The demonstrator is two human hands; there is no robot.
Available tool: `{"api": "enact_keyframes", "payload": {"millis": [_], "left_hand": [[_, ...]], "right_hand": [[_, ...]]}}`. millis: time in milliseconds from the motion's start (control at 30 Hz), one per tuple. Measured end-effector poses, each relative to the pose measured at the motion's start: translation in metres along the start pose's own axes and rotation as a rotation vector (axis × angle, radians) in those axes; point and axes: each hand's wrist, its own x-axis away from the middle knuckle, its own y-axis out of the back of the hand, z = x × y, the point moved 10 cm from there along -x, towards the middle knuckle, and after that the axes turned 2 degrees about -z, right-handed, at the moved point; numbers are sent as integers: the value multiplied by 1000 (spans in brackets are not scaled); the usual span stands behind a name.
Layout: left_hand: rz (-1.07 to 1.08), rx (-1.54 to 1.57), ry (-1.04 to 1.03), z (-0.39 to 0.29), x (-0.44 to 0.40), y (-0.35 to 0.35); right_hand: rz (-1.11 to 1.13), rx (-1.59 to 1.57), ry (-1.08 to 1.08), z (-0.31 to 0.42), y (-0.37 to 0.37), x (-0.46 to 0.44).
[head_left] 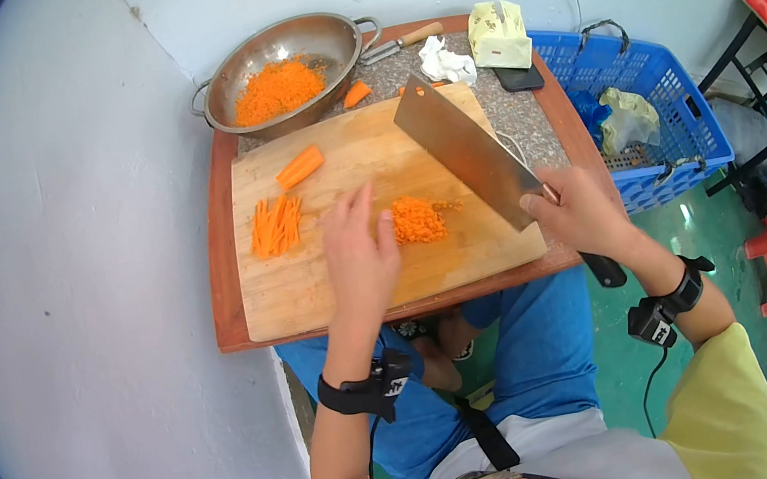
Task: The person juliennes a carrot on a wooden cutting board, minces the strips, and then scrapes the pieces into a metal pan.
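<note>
My right hand grips a wide cleaver, its blade raised at a slant over the right side of the wooden cutting board. Over the middle of the board, my left hand has its fingers stretched out and the thumb apart, holding nothing. Just right of that thumb lies a small heap of finely diced carrot. Carrot sticks lie in a bundle to the left of the hand. A cut piece of carrot rests above them on the board.
A two-handled metal pan holding chopped carrot stands at the back left. Behind the board are a carrot end, a wooden-handled tool, crumpled tissue, a tissue pack and a phone. A blue basket stands right.
</note>
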Motion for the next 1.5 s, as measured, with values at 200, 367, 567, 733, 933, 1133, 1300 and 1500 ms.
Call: {"api": "enact_keyframes", "payload": {"millis": [200,367,567,733,933,1133,1300,1500], "left_hand": [[290,-211,-149,-58,27,-55],[274,-219,-12,-33,31,-65],[189,-152,-38,-42,9,-46],[-63,-190,100,-9,6,-34],[-114,234,341,44,16,6],[43,-276,195,40,38,7],[253,-436,185,33,56,-7],[123,-168,269,50,63,22]], "right_hand": [[102,-614,-177,-3,-36,12],[83,-693,-197,8,-36,22],[98,-742,-210,7,-47,36],[32,-681,-235,0,-42,47],[-126,-792,-386,-40,-29,66],[-130,-763,-474,-64,-42,82],[-43,-837,-472,-46,-61,82],[-41,-923,-480,-35,-87,80]]}}
